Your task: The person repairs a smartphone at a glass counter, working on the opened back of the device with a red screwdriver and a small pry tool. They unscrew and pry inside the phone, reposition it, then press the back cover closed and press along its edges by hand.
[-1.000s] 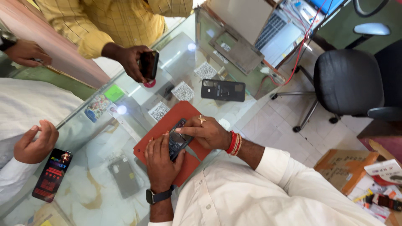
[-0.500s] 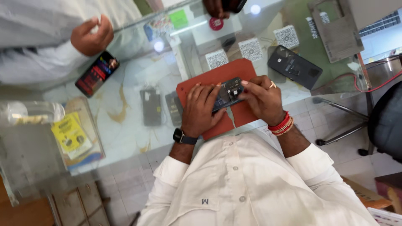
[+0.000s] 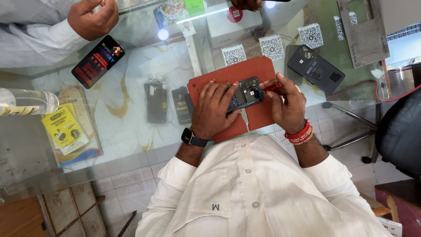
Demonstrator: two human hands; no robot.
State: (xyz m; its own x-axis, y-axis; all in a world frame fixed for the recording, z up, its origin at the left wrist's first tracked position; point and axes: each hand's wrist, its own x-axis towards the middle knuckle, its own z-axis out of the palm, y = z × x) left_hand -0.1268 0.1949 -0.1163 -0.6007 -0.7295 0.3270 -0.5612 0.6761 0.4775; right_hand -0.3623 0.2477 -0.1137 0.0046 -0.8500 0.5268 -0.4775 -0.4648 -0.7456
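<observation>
An opened mobile phone (image 3: 246, 93) with its back removed lies on a red-brown mat (image 3: 245, 72) on the glass counter. My left hand (image 3: 212, 109), with a dark watch on the wrist, presses down on the phone's lower end and holds it steady. My right hand (image 3: 287, 104), with red bangles, pinches a small red-handled tool (image 3: 272, 87) whose tip touches the phone's upper part. The phone's middle is partly hidden under my fingers.
A dark back cover (image 3: 315, 68) lies right of the mat. Two bagged phone parts (image 3: 155, 102) rest left of it. Another person's hand (image 3: 92, 17) and a phone with a lit screen (image 3: 98, 61) are at upper left. A bottle (image 3: 26, 102) sits at left; a chair (image 3: 399, 131) at right.
The view has swung round and drawn closer. My right hand has shifted to the phone's upper end with the red tool; my left hand stays on the phone.
</observation>
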